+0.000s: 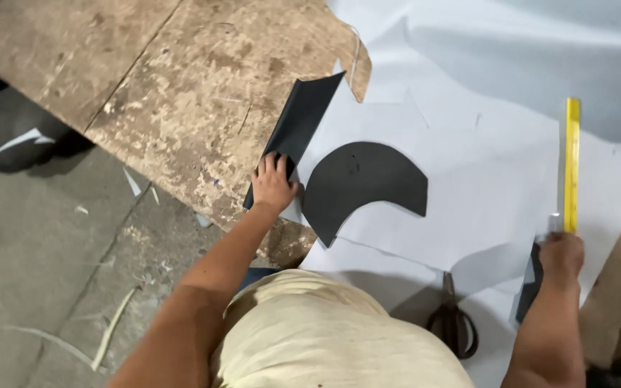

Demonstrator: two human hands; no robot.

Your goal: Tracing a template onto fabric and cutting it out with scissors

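My left hand presses down on a dark rectangular sheet that curls up at the left edge of a white sheet. Just right of that hand lies a black curved, arch-shaped piece flat on the white sheet. My right hand grips the near end of a yellow ruler that points away from me along the right side. A dark piece shows under that hand, partly hidden by my wrist.
A worn wooden board serves as the work surface, with its edge running diagonally at the left. Dark-handled scissors lie on the white sheet near my body. The grey floor at the left carries scraps and strips.
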